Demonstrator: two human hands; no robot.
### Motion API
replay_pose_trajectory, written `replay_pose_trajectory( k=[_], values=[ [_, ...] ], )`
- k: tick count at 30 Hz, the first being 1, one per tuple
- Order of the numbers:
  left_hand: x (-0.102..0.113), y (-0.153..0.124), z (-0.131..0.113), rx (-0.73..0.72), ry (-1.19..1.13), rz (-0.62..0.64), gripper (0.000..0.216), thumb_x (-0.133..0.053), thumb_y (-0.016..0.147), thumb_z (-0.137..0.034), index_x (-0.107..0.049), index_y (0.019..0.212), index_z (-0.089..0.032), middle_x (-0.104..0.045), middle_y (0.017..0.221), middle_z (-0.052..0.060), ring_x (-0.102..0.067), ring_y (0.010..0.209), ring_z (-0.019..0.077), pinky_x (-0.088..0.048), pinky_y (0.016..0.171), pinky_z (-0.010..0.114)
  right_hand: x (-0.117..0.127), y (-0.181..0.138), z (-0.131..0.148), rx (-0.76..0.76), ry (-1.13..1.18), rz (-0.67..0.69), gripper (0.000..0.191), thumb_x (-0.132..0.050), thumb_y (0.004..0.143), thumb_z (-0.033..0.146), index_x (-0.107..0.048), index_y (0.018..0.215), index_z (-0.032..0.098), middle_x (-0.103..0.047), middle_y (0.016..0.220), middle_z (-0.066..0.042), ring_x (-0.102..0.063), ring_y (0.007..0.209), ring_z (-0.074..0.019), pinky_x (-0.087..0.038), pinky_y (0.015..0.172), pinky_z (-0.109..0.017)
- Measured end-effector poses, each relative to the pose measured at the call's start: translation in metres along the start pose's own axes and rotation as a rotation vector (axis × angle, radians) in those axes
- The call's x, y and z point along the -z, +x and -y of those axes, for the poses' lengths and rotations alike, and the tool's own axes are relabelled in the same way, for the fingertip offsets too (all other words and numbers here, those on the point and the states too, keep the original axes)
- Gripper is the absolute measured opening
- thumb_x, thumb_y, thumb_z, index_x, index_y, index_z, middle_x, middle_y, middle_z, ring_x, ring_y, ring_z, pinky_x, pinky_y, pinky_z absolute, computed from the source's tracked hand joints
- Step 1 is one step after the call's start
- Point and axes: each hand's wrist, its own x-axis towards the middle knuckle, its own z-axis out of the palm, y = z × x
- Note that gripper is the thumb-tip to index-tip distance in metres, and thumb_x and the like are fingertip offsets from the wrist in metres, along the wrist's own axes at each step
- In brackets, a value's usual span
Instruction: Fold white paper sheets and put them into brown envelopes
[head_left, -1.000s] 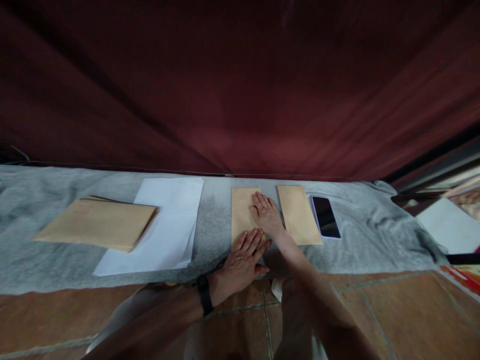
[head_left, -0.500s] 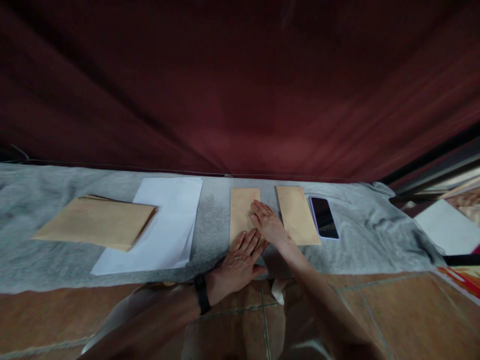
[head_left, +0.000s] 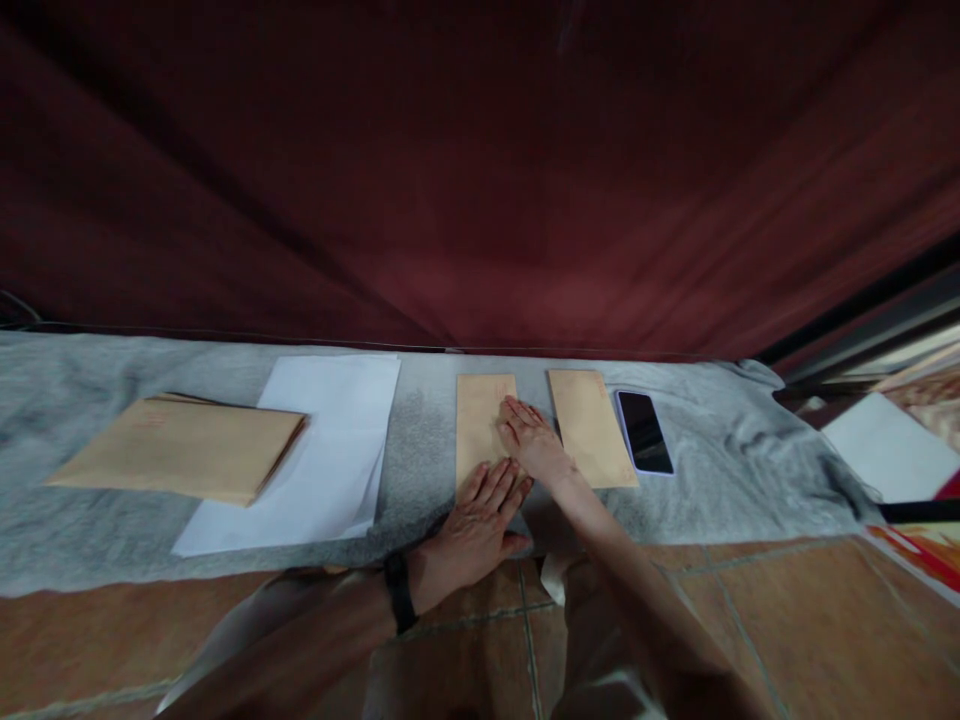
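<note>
A brown paper envelope lies flat on the grey cloth in front of me. My left hand rests on its lower end with the fingers stretched out; a dark band circles that wrist. Higher up, on the envelope's right side, my right hand lies flat, fingers extended and close to the left fingertips. Both hands partly hide the envelope. Just to the right lies a second brown envelope, apart from the hands.
A stack of brown envelopes overlaps white paper sheets at the left. Right of the second envelope is a phone with a dark screen. Grey cloth covers the surface; a dark red curtain hangs behind, and floor tiles show below.
The whole view has shifted slightly. Both hands stay pressed on the same envelope, with no clear movement over it.
</note>
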Motion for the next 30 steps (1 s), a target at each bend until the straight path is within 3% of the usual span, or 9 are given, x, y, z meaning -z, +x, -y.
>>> replay_pose_trajectory(
  k=[19, 30],
  values=[
    [-0.003, -0.001, 0.002, 0.001, -0.03, 0.007, 0.079, -0.047, 0.095, -0.065, -0.039, 0.154, -0.013, -0.04, 0.16, 0.017, -0.032, 0.151, 0.0298, -0.02, 0.125, 0.05, 0.008, -0.02, 0.006, 0.045, 0.016, 0.028, 0.046, -0.037, 0.106, 0.028, -0.053, 0.145, 0.012, -0.049, 0.154, -0.014, -0.045, 0.144, -0.022, -0.038, 0.12, -0.041],
    [-0.001, -0.003, 0.011, -0.068, -0.093, 0.018, 0.081, -0.04, 0.097, -0.067, -0.036, 0.154, -0.01, -0.04, 0.159, 0.018, -0.031, 0.151, 0.0274, -0.02, 0.125, 0.045, 0.012, -0.031, 0.008, 0.082, 0.069, 0.04, 0.044, -0.039, 0.105, 0.028, -0.056, 0.143, 0.014, -0.054, 0.15, -0.012, -0.048, 0.141, -0.0205, -0.041, 0.119, -0.039]
  ],
)
